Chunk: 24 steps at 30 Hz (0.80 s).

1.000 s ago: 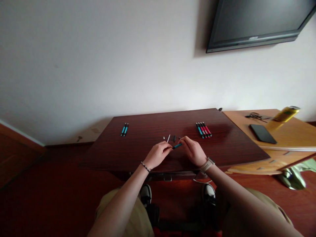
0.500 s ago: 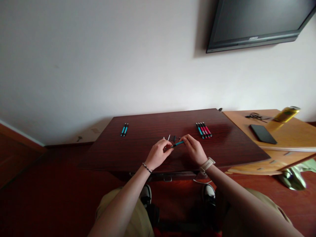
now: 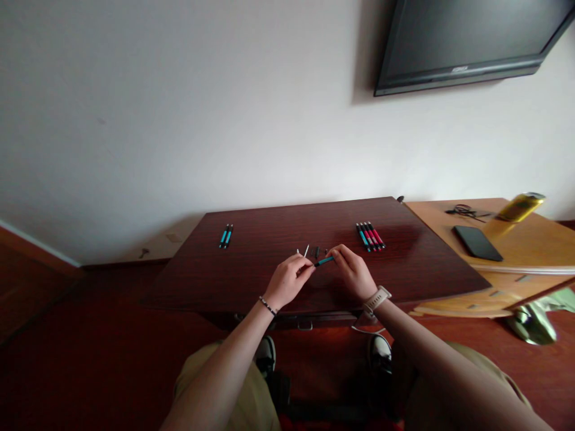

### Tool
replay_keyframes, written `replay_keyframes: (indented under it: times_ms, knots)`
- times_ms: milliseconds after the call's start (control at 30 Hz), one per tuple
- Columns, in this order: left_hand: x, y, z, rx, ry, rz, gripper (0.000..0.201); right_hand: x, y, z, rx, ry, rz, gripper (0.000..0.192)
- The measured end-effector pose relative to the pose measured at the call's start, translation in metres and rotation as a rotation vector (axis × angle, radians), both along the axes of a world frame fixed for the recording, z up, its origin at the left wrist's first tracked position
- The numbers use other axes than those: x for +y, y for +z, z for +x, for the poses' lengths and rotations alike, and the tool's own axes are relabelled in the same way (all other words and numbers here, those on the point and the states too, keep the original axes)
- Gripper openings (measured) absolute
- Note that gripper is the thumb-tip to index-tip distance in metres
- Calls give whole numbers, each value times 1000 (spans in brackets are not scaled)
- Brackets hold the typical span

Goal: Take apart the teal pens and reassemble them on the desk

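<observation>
Between my hands is a blue pen barrel (image 3: 324, 261) with a dark end, held above the table. My left hand (image 3: 287, 278) pinches its dark left end between thumb and fingers. My right hand (image 3: 353, 272) grips the other end, its fingers covering that tip. Just beyond them, small dark pen parts (image 3: 317, 252) and a thin white piece (image 3: 306, 250) lie on the table, partly hidden by my left hand. Two blue pens (image 3: 226, 236) lie side by side at the left. A row of several blue and red pens (image 3: 371, 236) lies at the right.
The dark wooden table (image 3: 265, 227) stands against the wall. A lighter wooden cabinet (image 3: 530, 245) adjoins it on the right, bearing a black phone (image 3: 477, 242), a black cable (image 3: 467, 211) and a yellow can (image 3: 521, 207). A television (image 3: 462, 42) hangs above.
My left fingers have closed further over the dark end of the pen barrel. Both hands stay in nearly the same place, and the other pens have not moved.
</observation>
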State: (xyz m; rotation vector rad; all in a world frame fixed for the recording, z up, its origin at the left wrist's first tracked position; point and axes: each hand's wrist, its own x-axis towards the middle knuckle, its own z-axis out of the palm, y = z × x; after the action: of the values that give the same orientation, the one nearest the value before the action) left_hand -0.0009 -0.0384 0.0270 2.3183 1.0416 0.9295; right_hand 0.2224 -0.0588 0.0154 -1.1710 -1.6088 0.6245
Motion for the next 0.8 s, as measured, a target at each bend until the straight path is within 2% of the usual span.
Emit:
replay_keyframes:
  times_ms: [200,467,700,800]
  knots:
    - [-1,1,-1,-9,8,4,9,-1,1,0,-16,3,1,35]
    - [-2,3,-1,-1,3,-6,22,0,0,0,4,-4,5,37]
    - [-2,0,0,0,17,7,13,4,-6,0,53,1,-33,38]
    - [-2,0,0,12,20,14,16,6,-9,0,72,3,-38,39]
